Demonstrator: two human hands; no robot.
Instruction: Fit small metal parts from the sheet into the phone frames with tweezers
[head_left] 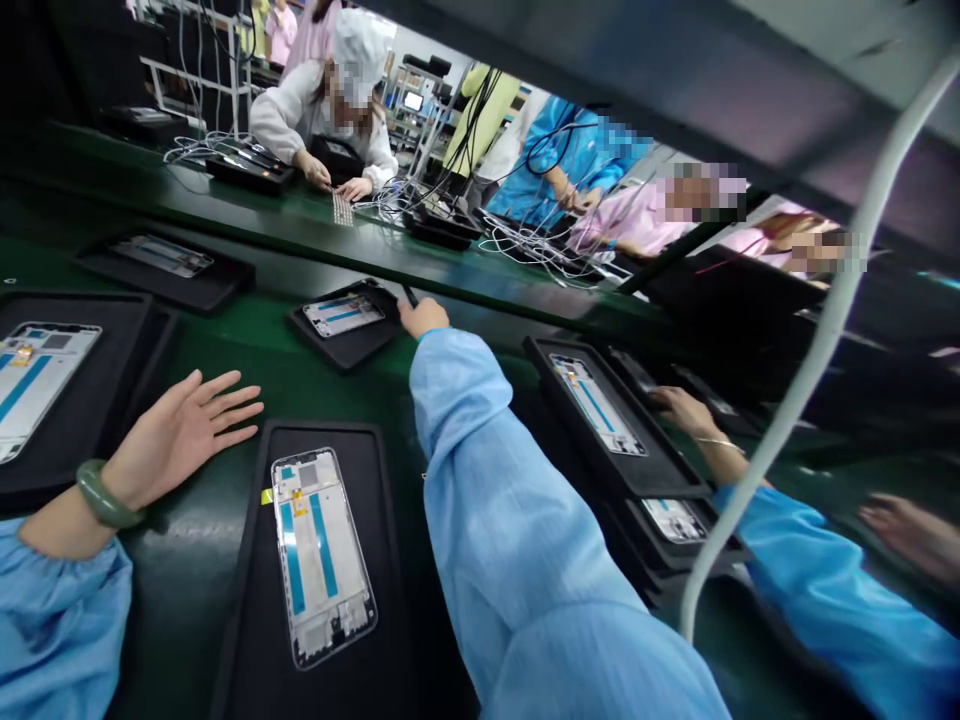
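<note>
Shows a green desk (251, 350) beneath the left hand (180, 430) and right hand (425, 317). Carries a near black tray (259, 600) just right of the left hand, and a far black tray (351, 352) just left of the right hand. Bears a silver phone frame (346, 560) with blue strips in the near black tray, and a similar frame (341, 316) in the far black tray. Holds the left hand with fingers apart, the right hand with fingers curled; cannot tell whether clamped on anything.
</note>
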